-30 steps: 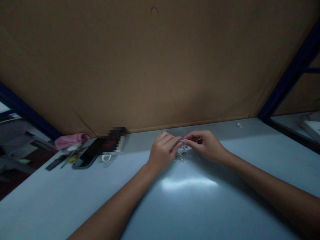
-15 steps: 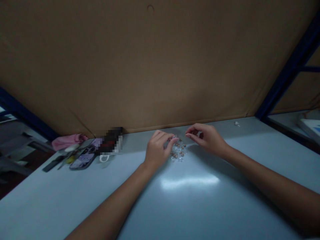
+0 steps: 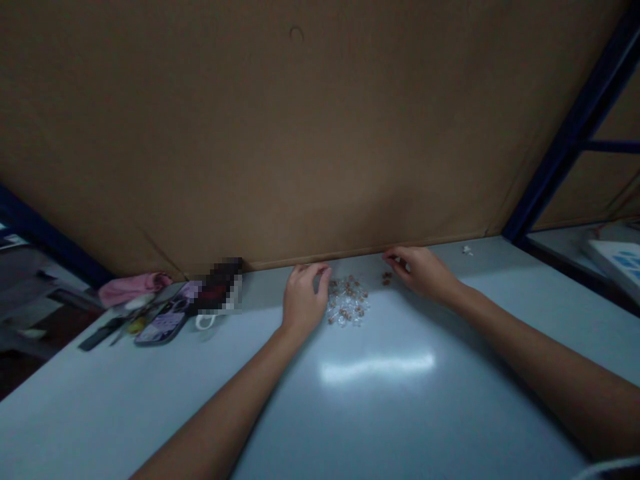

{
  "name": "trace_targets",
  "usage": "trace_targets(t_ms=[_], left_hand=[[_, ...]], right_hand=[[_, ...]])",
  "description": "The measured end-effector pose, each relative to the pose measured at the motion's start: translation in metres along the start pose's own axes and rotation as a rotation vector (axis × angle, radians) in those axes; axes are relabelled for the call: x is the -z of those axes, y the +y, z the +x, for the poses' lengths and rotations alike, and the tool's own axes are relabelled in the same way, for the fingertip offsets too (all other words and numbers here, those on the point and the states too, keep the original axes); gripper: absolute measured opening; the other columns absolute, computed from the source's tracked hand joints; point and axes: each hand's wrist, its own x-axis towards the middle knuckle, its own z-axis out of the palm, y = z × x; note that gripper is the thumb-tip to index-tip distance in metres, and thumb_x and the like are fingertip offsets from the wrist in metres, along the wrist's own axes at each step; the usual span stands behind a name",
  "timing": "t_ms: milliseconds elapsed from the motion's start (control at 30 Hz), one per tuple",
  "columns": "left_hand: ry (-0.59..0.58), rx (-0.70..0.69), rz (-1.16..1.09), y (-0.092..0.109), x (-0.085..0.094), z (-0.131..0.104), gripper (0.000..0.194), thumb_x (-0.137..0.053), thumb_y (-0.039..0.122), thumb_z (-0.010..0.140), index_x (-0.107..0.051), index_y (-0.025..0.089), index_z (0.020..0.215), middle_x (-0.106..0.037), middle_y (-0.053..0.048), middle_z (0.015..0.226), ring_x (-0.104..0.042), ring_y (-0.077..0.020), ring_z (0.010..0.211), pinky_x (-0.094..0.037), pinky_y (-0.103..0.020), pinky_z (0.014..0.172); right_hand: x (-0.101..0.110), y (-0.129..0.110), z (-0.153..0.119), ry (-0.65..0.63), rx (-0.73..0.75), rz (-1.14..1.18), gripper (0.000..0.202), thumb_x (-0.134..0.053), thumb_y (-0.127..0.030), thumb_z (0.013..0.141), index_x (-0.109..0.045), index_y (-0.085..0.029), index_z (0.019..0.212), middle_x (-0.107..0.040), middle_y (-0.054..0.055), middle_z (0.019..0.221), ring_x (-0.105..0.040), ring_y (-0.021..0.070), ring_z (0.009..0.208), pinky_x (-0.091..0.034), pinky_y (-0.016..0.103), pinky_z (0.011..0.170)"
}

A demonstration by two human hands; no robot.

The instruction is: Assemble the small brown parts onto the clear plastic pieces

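A loose pile of small clear pieces mixed with brown bits lies on the table between my hands. My left hand is at the pile's left edge, thumb and fingertips brought together; what they hold, if anything, is too small to make out. On the right, my right hand is also closed in a pinch, its fingertips near the back edge of the table, with any held thing hidden. Just left of its fingers, apart from the pile, sit a few small brown pieces.
Along the back left are a pink cloth, a phone, a dark slim object and a blurred-out dark item. A brown board rises behind the table. A small white bit lies back right, near a blue frame post.
My right hand has drawn away from the pile to the right, and brown pieces now show beside it. My left hand has shifted slightly left, uncovering more of the pile.
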Motion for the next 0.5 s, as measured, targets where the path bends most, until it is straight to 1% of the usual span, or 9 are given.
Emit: trace_targets(t_ms=[67,133,200,267,367,500], left_hand=[[-0.001,0.01,-0.008,0.002,0.0,0.0,0.015,-0.061,0.028,0.104,-0.074,0.021,0.106,-0.079,-0.008,0.105,-0.069,-0.029,0.105,-0.055,-0.048,0.096],[-0.004,0.011,-0.013,0.004,0.001,0.0,0.014,-0.061,0.029,0.103,-0.073,0.022,0.105,-0.078,-0.007,0.105,-0.069,-0.0286,0.104,-0.055,-0.047,0.095],[-0.009,-0.002,-0.012,0.006,0.001,0.0,0.012,-0.062,0.028,0.103,-0.072,0.022,0.104,-0.078,-0.007,0.105,-0.069,-0.0282,0.104,-0.054,-0.047,0.096],[-0.011,-0.025,-0.006,0.007,0.002,0.001,0.011,-0.063,0.028,0.103,-0.072,0.021,0.102,-0.078,-0.006,0.104,-0.068,-0.028,0.105,-0.054,-0.047,0.097],[-0.002,-0.053,0.008,0.007,0.002,0.001,0.01,-0.064,0.027,0.102,-0.072,0.021,0.099,-0.079,-0.006,0.102,-0.068,-0.028,0.103,-0.053,-0.047,0.097],[-0.003,-0.069,0.012,0.006,0.002,0.001,0.009,-0.064,0.025,0.101,-0.071,0.021,0.097,-0.079,-0.005,0.101,-0.068,-0.0273,0.101,-0.053,-0.047,0.096]], right_hand=[[0.004,-0.001,-0.001,-0.032,-0.023,-0.056,0.022,-0.057,-0.023,0.098,-0.076,-0.02,0.11,-0.08,0.01,0.097,-0.07,0.0212,0.077,-0.044,0.03,0.069],[0.009,-0.001,-0.001,-0.057,-0.021,-0.081,0.019,-0.06,-0.022,0.096,-0.077,-0.02,0.103,-0.08,0.009,0.092,-0.068,0.0198,0.072,-0.042,0.03,0.066],[0.013,0.0,0.001,-0.11,0.017,-0.039,0.017,-0.063,-0.02,0.091,-0.079,-0.02,0.096,-0.08,0.008,0.091,-0.068,0.0192,0.072,-0.042,0.029,0.067],[0.015,0.002,0.002,-0.189,0.062,0.065,0.018,-0.064,-0.019,0.087,-0.081,-0.021,0.091,-0.08,0.007,0.089,-0.067,0.0184,0.07,-0.044,0.028,0.066],[0.014,0.002,0.002,-0.273,0.073,0.199,0.021,-0.064,-0.017,0.083,-0.083,-0.02,0.092,-0.08,0.005,0.084,-0.066,0.0172,0.066,-0.045,0.027,0.064],[0.014,0.002,0.001,-0.302,0.045,0.221,0.027,-0.064,-0.015,0.079,-0.084,-0.019,0.096,-0.079,0.004,0.082,-0.066,0.017,0.066,-0.046,0.026,0.063]])
